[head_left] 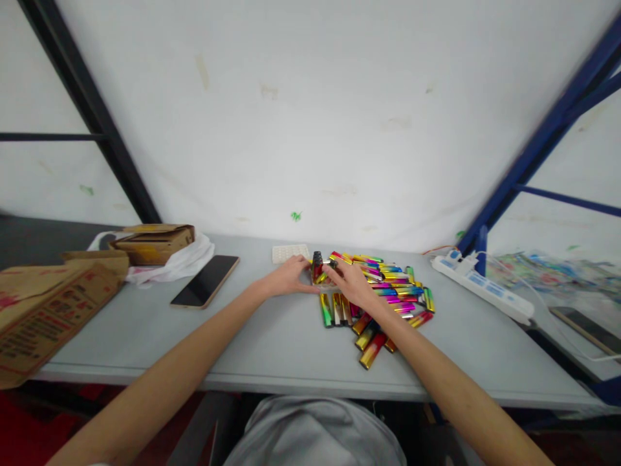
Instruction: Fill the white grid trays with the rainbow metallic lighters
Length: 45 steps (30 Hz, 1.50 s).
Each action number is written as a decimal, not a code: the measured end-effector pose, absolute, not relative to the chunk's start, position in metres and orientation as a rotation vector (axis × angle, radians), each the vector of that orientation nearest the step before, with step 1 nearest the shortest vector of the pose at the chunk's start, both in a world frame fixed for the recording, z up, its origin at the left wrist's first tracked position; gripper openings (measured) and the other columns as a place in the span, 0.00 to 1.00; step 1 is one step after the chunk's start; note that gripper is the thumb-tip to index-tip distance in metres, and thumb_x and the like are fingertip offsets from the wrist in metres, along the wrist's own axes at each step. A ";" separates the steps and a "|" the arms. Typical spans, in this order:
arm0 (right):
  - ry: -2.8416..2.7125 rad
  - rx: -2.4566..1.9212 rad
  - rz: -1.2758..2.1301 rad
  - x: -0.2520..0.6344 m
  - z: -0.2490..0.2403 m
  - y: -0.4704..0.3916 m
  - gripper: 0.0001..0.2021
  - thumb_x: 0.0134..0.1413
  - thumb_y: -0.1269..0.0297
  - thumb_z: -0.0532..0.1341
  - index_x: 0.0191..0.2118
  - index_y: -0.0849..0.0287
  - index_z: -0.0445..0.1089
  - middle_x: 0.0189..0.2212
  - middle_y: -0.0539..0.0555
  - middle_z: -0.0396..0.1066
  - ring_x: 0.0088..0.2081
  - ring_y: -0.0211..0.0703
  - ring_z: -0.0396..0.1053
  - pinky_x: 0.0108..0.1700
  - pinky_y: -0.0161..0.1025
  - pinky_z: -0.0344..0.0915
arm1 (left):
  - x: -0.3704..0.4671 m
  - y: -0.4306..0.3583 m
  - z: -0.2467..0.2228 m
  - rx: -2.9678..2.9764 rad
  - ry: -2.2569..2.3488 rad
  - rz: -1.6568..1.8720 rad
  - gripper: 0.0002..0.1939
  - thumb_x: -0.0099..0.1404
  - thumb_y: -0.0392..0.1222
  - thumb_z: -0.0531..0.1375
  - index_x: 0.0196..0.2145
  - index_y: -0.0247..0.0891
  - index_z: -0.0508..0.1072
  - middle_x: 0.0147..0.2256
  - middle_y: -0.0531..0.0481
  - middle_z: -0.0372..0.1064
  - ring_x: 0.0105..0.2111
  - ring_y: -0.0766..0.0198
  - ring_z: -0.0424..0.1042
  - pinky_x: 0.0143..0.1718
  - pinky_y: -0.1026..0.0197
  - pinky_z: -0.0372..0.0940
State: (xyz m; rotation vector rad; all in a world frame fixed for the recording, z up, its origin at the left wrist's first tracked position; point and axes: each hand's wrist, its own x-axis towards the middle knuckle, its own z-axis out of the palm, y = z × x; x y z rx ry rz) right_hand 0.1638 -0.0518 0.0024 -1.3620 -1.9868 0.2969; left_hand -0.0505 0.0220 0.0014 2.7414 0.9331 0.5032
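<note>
Between my hands is a small clear tray (317, 287) with lighters standing in it, their black tops at the far left end. My left hand (291, 277) grips the tray's left side, fingers behind and thumb in front. Over the tray's right part, my right hand (352, 282) is closed with its fingertips on a lighter (328, 261), which is partly hidden. A pile of shiny rainbow-coloured lighters (400, 291) lies right of and beneath my right hand. Several more lighters (336, 309) lie side by side just in front of the tray.
A white grid-like tray (290, 253) lies behind my left hand. Left are a phone (206, 281), a white plastic bag (187, 259), a small cardboard box (152, 244) and a larger carton (53, 310). At right, a power strip (485, 288) with cables lies by the blue frame (538, 142).
</note>
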 end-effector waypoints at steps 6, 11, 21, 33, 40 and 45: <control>-2.172 -1.363 0.125 0.163 -0.002 -0.048 0.23 0.71 0.45 0.51 0.33 0.57 0.69 0.29 0.56 0.73 0.32 0.46 0.69 0.37 0.41 0.62 | -0.050 0.024 -0.001 2.750 0.949 0.514 0.36 0.54 0.69 0.67 0.49 0.36 0.77 0.47 0.41 0.75 0.47 0.48 0.72 0.50 0.55 0.66; -2.311 -1.393 -0.174 0.154 -0.003 -0.046 0.23 0.71 0.46 0.51 0.39 0.61 0.72 0.37 0.63 0.75 0.39 0.51 0.71 0.44 0.43 0.64 | -0.049 0.022 0.001 2.760 0.936 0.505 0.33 0.54 0.65 0.68 0.47 0.35 0.77 0.45 0.40 0.75 0.46 0.48 0.72 0.48 0.56 0.66; -2.134 -1.471 -0.076 0.194 0.017 -0.039 0.22 0.75 0.53 0.47 0.36 0.60 0.72 0.32 0.54 0.75 0.35 0.42 0.70 0.41 0.37 0.60 | -0.049 0.022 0.002 2.739 0.939 0.506 0.37 0.55 0.68 0.67 0.49 0.34 0.77 0.45 0.40 0.75 0.46 0.48 0.72 0.49 0.55 0.66; -2.267 -1.759 0.060 0.217 0.013 0.044 0.14 0.64 0.59 0.63 0.48 0.62 0.79 0.47 0.63 0.78 0.49 0.50 0.74 0.52 0.39 0.65 | -0.050 0.021 0.002 2.730 0.950 0.491 0.38 0.54 0.70 0.65 0.50 0.35 0.76 0.45 0.39 0.74 0.47 0.47 0.71 0.50 0.54 0.66; -2.250 -1.813 0.313 0.211 0.019 0.059 0.11 0.56 0.65 0.67 0.44 0.62 0.81 0.40 0.58 0.82 0.38 0.47 0.78 0.41 0.35 0.68 | -0.050 0.021 0.003 2.722 0.943 0.505 0.38 0.54 0.70 0.66 0.50 0.36 0.76 0.45 0.39 0.74 0.47 0.47 0.72 0.49 0.54 0.66; -2.187 -1.717 0.291 0.209 0.029 0.053 0.12 0.63 0.61 0.60 0.40 0.61 0.79 0.37 0.57 0.81 0.38 0.46 0.75 0.42 0.36 0.66 | -0.050 0.020 0.003 2.726 0.960 0.478 0.40 0.55 0.71 0.65 0.51 0.33 0.76 0.46 0.38 0.74 0.47 0.47 0.72 0.50 0.54 0.66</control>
